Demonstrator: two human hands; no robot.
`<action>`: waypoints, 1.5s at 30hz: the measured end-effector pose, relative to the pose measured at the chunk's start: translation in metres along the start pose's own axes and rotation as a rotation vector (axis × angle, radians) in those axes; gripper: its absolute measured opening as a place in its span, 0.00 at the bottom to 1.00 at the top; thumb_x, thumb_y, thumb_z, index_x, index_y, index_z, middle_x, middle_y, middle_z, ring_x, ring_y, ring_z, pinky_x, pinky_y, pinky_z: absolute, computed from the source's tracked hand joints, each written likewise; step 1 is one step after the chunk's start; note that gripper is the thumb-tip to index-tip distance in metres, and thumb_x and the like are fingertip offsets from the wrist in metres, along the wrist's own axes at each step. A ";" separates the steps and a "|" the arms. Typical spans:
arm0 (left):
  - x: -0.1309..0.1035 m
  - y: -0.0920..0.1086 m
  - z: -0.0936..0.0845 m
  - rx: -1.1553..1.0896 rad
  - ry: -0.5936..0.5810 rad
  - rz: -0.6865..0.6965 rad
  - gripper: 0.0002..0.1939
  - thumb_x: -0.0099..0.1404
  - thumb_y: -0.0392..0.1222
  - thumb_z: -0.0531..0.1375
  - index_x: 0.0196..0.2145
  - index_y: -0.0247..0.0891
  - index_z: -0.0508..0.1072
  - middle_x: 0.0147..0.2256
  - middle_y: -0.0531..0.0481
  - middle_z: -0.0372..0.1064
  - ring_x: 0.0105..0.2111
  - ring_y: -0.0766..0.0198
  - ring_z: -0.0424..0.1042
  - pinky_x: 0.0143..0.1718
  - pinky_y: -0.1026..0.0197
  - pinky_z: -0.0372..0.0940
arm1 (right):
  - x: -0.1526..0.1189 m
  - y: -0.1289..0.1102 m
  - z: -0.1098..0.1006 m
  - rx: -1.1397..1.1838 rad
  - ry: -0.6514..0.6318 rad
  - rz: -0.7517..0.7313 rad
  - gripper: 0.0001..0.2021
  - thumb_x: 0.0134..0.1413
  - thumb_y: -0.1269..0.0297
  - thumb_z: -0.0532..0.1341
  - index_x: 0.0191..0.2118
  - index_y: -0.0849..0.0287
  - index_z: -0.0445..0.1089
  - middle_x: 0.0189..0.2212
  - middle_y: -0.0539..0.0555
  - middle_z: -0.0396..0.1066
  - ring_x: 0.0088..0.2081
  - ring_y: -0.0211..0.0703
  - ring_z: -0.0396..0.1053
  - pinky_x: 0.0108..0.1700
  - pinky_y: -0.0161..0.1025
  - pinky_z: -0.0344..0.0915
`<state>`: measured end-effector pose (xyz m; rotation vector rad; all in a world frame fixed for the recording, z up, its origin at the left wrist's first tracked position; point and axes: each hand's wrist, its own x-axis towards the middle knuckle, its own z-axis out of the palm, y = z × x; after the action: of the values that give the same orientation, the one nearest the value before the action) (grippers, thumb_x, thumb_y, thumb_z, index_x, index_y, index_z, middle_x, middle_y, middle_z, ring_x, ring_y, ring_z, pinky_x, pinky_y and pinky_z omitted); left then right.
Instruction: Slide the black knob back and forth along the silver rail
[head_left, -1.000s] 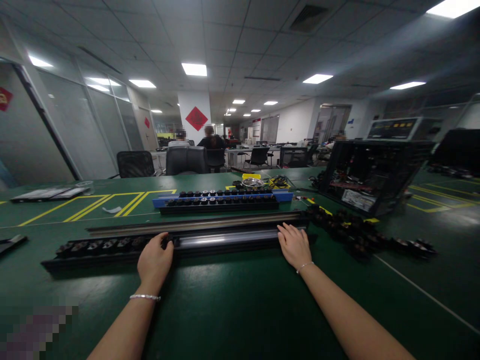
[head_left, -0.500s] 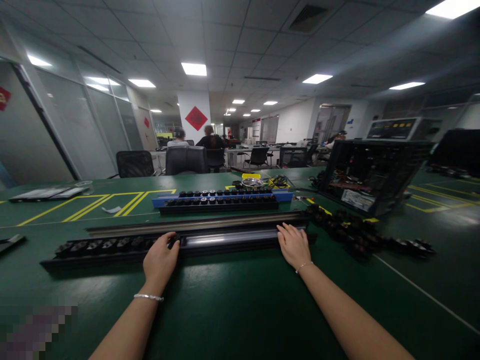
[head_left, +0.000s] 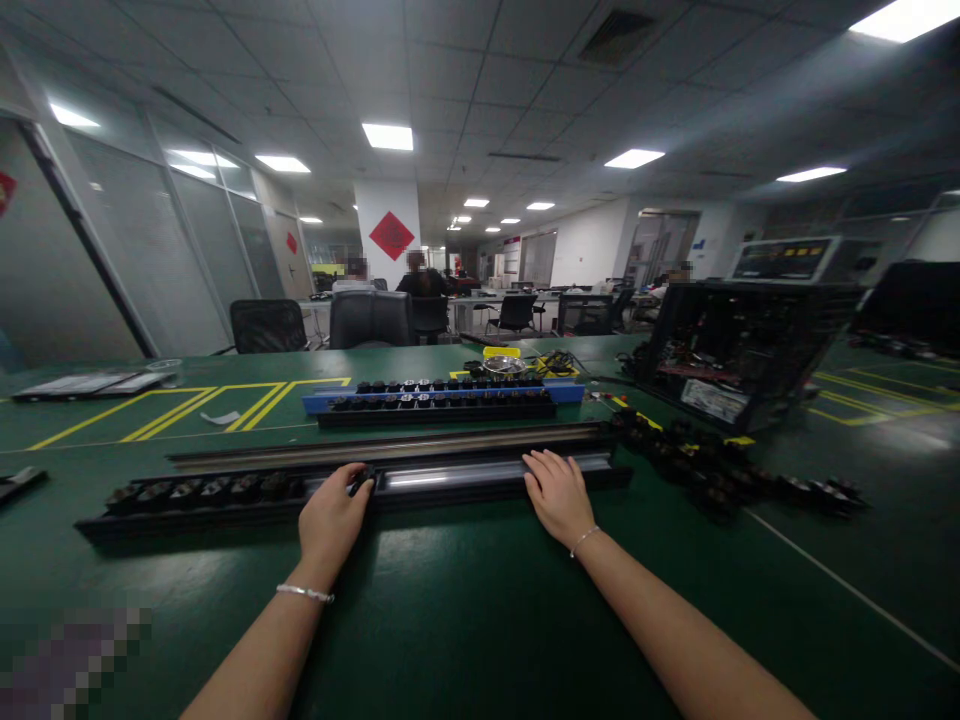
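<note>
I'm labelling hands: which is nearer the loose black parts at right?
Right. The right hand is over the long black channel, left of the loose black parts; the left hand is farther left, around the channel's middle, holding a small black piece.

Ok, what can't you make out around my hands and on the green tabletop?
- Head view, hidden: most of the small black part at the left hand, covered by that hand.
- Head view, hidden: a stretch of the long black shiny-floored tray behind the right hand.
- Head view, blurred: single pieces in the heap of black parts, too dark to count.
- Head view, cut off: the flat black object, by the left edge.
</note>
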<state>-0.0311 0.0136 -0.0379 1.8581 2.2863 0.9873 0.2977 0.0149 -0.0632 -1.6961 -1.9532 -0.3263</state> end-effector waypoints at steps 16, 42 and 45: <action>0.003 -0.006 0.013 0.135 0.090 0.141 0.22 0.59 0.51 0.53 0.46 0.33 0.68 0.43 0.42 0.71 0.45 0.52 0.68 0.47 0.54 0.60 | 0.009 -0.096 0.011 0.282 -0.043 -0.152 0.19 0.57 0.62 0.51 0.53 0.58 0.64 0.53 0.55 0.65 0.56 0.44 0.56 0.59 0.48 0.45; -0.002 -0.004 0.015 0.030 0.036 0.234 0.17 0.63 0.46 0.47 0.40 0.44 0.74 0.42 0.47 0.73 0.47 0.57 0.67 0.56 0.45 0.46 | 0.040 -0.183 0.034 0.408 -0.234 -0.046 0.21 0.53 0.59 0.57 0.54 0.57 0.63 0.49 0.55 0.68 0.52 0.44 0.61 0.54 0.43 0.53; -0.001 -0.005 0.018 -0.001 0.010 0.251 0.16 0.63 0.45 0.48 0.41 0.44 0.73 0.43 0.48 0.73 0.49 0.58 0.66 0.57 0.45 0.44 | 0.040 -0.185 0.033 0.390 -0.232 -0.025 0.20 0.53 0.59 0.57 0.52 0.56 0.64 0.47 0.55 0.69 0.51 0.45 0.62 0.53 0.42 0.53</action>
<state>-0.0280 0.0197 -0.0550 2.1840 2.0923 1.0249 0.1079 0.0320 -0.0406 -1.5047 -2.0383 0.2428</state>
